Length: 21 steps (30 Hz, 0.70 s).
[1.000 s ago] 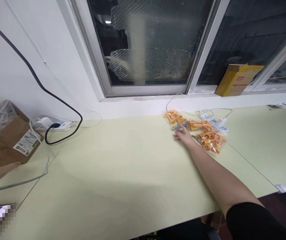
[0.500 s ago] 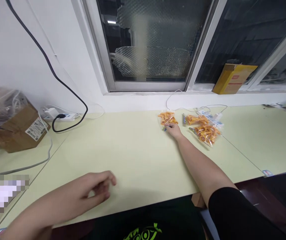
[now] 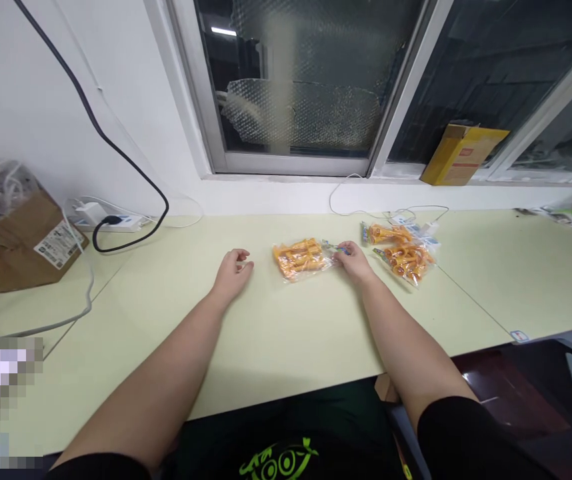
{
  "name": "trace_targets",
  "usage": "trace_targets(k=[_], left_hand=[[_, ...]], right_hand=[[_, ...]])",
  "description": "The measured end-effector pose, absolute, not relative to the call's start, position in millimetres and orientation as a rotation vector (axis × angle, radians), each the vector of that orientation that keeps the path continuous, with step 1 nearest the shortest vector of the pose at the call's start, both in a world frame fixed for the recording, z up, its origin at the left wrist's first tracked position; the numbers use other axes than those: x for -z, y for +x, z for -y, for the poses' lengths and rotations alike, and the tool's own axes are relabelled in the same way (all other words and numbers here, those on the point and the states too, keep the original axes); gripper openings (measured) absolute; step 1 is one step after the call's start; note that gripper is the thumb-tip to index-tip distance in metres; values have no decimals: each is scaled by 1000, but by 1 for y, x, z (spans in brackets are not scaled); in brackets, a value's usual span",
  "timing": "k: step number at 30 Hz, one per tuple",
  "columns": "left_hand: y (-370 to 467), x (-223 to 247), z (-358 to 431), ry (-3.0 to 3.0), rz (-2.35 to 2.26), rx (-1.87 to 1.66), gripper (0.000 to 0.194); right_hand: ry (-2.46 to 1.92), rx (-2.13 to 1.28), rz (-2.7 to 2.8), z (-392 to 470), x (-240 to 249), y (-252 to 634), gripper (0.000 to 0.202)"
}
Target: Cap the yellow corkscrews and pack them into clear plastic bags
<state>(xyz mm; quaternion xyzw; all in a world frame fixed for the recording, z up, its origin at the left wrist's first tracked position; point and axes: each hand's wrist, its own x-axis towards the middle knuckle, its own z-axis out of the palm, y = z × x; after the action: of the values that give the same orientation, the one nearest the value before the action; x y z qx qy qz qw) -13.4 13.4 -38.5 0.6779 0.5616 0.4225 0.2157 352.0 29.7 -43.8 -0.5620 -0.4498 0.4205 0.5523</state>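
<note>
My right hand (image 3: 353,261) pinches the coloured header end of a clear plastic bag of orange plastic pieces (image 3: 300,257). The bag lies on the pale table (image 3: 276,333), stretching left from my fingers. To its left, my left hand (image 3: 235,270) is apart from it, fingers a little curled and spread, holding nothing. Right of my right hand lie two more bags of similar orange pieces, one farther back (image 3: 389,233) and one nearer (image 3: 409,261). The exact kind of the pieces is hard to make out.
A brown cardboard box (image 3: 21,250) stands at the left, near a power strip (image 3: 126,223) with a black cable (image 3: 116,143). A yellow carton (image 3: 463,157) leans against the window. White cords (image 3: 349,213) run behind the bags. The table's front edge is near my body.
My right hand has turned the bag so its orange contents now lie to the left, closer to the table's middle. My left hand has moved forward and right, near the bag.
</note>
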Motion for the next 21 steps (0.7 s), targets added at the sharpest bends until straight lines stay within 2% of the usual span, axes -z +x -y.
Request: trace_targets(k=[8,15,21], left_hand=[[-19,39,-13,1764,-1535,-1157,30],[-22,35,-10,1797,-1630,-1255,34],[-17,17,10,2223,-1599,-914,59]], right_hand=[[-1261,-1255,958,-22,34,313,37],[-869,-1237,890,-16,-13,299,39],[-848,-1139,804,-16,-28,321,37]])
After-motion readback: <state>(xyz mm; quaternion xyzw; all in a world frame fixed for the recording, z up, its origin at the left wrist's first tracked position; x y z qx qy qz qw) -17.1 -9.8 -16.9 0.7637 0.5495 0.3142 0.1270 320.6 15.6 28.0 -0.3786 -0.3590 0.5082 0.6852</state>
